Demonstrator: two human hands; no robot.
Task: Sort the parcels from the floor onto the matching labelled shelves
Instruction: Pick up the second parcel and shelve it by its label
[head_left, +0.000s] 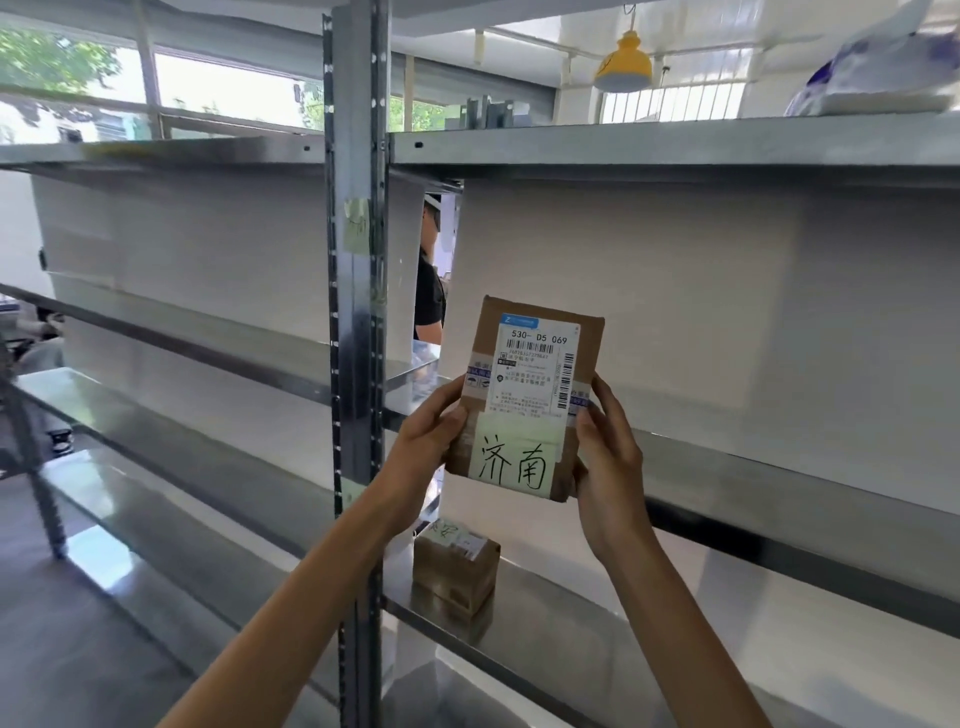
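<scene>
The brown cardboard parcel (524, 364) sits at the centre of the frame, held upright in the air in front of the metal shelving, with its face toward the camera. It touches no shelf.

Hand state: the two hands are apart, one clamped on each side of the parcel.
- The left hand (423, 441) grips the lower left edge, with the thumb lying across the front face.
- The right hand (608, 457) grips the lower right edge, with the thumb on the front and the fingers behind.

Parcel face: a white shipping label (537, 364) covers the upper half and reads "530- D5 069" above a barcode. A pale green handwritten note (514, 457) is taped to the lower half and bears two large characters – 济南.

Shelving: a slotted steel upright (358, 312) runs from top to bottom left of centre and carries a pale sticky note (357, 224) near its upper part; the writing is too blurred to read. The middle shelf (779, 467) passes behind the right hand. On the lower shelf (571, 618), just below the held parcel, stands a second brown box (454, 566), also labelled. On the top shelf (623, 143), at the upper right of the frame, lies a white-and-blue plastic bag (878, 73).

Background: a yellow hanging lamp (623, 65) shows at the upper centre right, and a person in a black shirt (428, 296) is visible through the gap beside the upright.
</scene>
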